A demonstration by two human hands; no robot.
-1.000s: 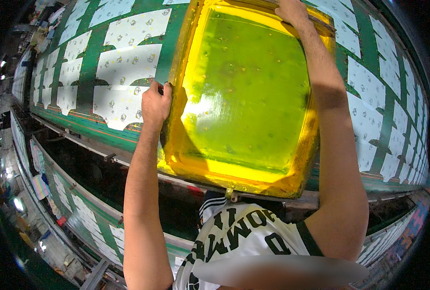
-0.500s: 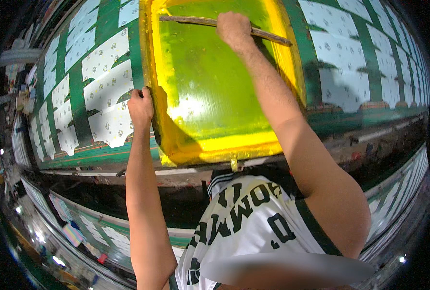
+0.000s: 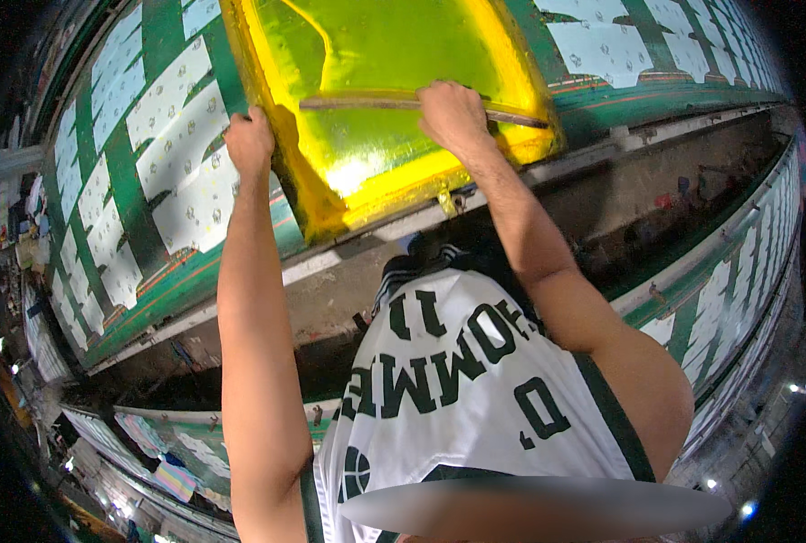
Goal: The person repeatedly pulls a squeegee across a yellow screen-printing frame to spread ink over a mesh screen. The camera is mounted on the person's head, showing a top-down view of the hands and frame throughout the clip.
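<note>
A screen printing frame [image 3: 260, 95] with yellow-smeared borders lies on the green table, and its green mesh [image 3: 403, 54] shines wet. My right hand [image 3: 454, 116] is closed over the middle of a long, thin squeegee [image 3: 362, 101], which spans the near part of the mesh from left to right. My left hand [image 3: 251, 140] is curled at the frame's left edge, its fingers closed against the rim. A curved streak of yellow ink [image 3: 324, 45] runs over the mesh beyond the squeegee. Whatever lies beneath the frame is hidden.
White cut pieces with small prints [image 3: 190, 195] lie in rows on the green table [image 3: 163, 282] to the left. Pale pieces [image 3: 597, 50] continue at the right. A metal rail [image 3: 330, 258] edges the table; another long table [image 3: 692, 317] stands behind at the right.
My right hand has drawn the squeegee toward me, from the far part of the mesh to the near part. A yellow streak now shows beyond it. My left hand stays at the frame.
</note>
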